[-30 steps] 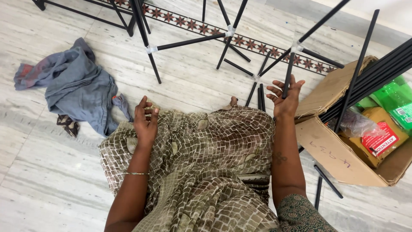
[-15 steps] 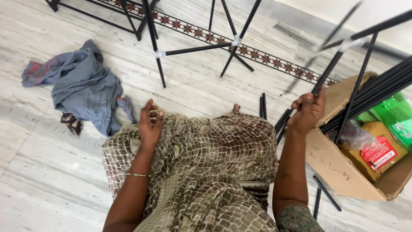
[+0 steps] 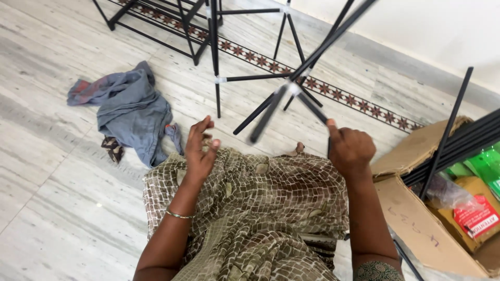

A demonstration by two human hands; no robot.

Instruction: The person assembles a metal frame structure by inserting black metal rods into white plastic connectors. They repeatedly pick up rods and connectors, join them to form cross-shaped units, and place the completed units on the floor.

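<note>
Right hand (image 3: 350,151) clenched on a black rod (image 3: 291,86), nearer it than the left. Rod's long axis runs up and away to the right, motion-blurred. Left hand (image 3: 200,151) released, fingers loose over the lap. Versus half a second ago, the rod stands higher, over the floor (image 3: 62,171); rack frame (image 3: 213,52) beyond.

Pale marble floor (image 3: 62,198), white wall (image 3: 427,31)
</note>
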